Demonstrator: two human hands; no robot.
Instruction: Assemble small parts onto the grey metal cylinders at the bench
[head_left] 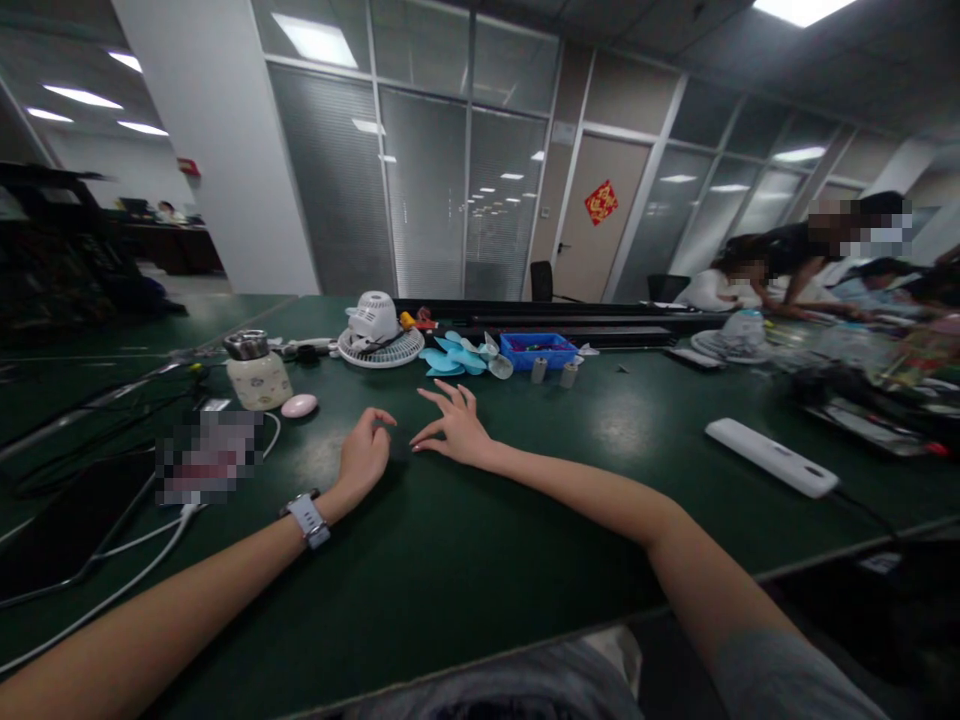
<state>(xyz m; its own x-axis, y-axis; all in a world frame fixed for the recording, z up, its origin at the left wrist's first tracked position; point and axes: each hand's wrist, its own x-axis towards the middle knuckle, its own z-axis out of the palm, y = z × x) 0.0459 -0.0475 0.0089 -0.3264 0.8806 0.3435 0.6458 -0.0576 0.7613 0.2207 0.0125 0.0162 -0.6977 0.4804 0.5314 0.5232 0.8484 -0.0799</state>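
Note:
My left hand (365,452) rests on the dark green table (480,560) with fingers curled loosely inward, a watch (307,518) on its wrist. My right hand (454,428) lies just to its right, fingers spread, thumb and forefinger tips close together on the tabletop. A small dark thing may lie between the two hands; I cannot make it out. Beyond the hands stand a white fan housing with its grille (379,335), blue fan blades (461,357), a blue tray (538,350) and two small grey cylinders (553,372).
A cream cup with a metal lid (256,372) and a pink oval object (299,405) sit at left, near cables (135,555). A white power strip (772,457) lies at right. Other people work at the far right end of the table (810,260).

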